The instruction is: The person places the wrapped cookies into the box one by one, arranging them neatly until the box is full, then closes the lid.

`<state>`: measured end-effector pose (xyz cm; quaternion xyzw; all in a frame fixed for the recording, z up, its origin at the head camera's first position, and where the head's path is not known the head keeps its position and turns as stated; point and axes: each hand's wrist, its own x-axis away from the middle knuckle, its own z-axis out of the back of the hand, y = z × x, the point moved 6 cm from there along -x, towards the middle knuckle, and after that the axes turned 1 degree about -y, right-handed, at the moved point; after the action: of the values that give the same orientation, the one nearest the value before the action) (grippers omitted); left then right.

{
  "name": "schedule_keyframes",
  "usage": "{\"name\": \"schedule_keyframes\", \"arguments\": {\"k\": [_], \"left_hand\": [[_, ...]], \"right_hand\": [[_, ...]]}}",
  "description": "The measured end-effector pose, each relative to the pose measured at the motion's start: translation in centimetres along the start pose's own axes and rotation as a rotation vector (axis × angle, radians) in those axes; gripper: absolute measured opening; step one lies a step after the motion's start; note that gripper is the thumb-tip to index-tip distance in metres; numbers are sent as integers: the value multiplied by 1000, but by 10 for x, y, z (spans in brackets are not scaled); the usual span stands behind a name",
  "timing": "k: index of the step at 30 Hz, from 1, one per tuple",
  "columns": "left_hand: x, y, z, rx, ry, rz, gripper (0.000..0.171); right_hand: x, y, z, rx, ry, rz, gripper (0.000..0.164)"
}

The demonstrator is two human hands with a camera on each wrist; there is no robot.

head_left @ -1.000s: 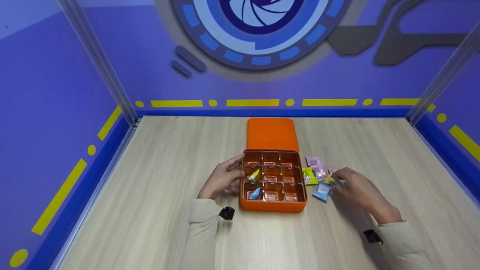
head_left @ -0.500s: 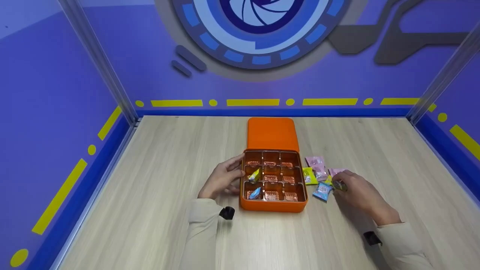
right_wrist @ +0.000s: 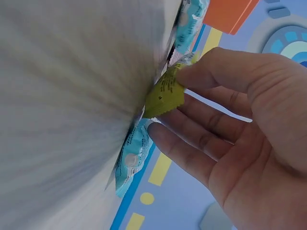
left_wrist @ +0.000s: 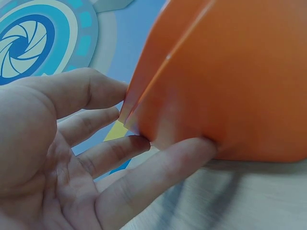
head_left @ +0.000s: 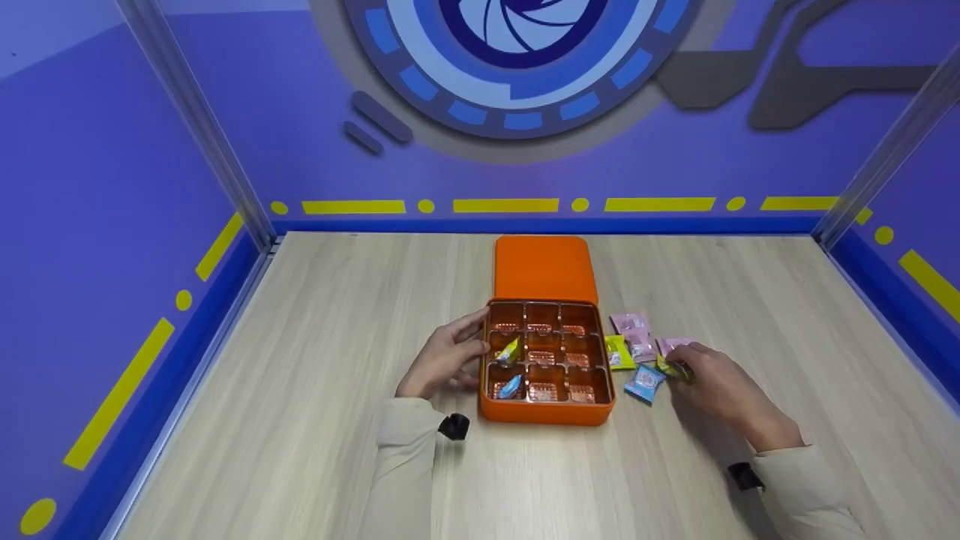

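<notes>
L hand (head_left: 444,358): fingers spread, approx. straight, touching orange box (head_left: 547,412) at L side. R hand (head_left: 716,384): thumb & fingers pinch yellow sweet (right_wrist: 165,93), nr blue sweet (head_left: 645,384).

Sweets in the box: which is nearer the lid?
The yellow sweet, left column, middle row; the blue sweet lies one row farther from the lid.

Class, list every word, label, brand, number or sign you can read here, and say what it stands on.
None can be read for certain.
Yellow wrapper, right wrist view: dark print, too small and blurred.
Blue wrappers there: small print, unreadable.
Pink wrappers: markings too small.
Wrappers in the orange box: too small.
Wall: aperture-like emblem, yellow bars and dots, no lettering.
</notes>
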<state>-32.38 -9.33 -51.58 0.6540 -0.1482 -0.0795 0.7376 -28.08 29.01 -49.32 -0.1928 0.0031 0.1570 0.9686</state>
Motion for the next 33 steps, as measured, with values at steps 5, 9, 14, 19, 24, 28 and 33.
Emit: {"name": "schedule_keyframes", "arguments": {"k": [5,9,14,19,24,28,33], "left_hand": [[0,0,0,2,3,0,66],[1,2,0,-1,2,-5,65],[2,3,0,0,-6,-14,65],[2,2,0,9,-10,-14,65],[2,2,0,9,-8,-11,66],[2,2,0,9,-4,-8,66],[2,2,0,0,2,-8,67]], "right_hand": [[0,1,-1,-5,-5,-14,30],[0,1,-1,1,11,-11,28],[2,1,1,12,45,-10,23],[1,1,4,5,50,-26,22],[1,0,8,-1,66,-25,28],[1,-3,12,-19,100,14,31],[-2,-6,17,-57,117,51,32]]}}
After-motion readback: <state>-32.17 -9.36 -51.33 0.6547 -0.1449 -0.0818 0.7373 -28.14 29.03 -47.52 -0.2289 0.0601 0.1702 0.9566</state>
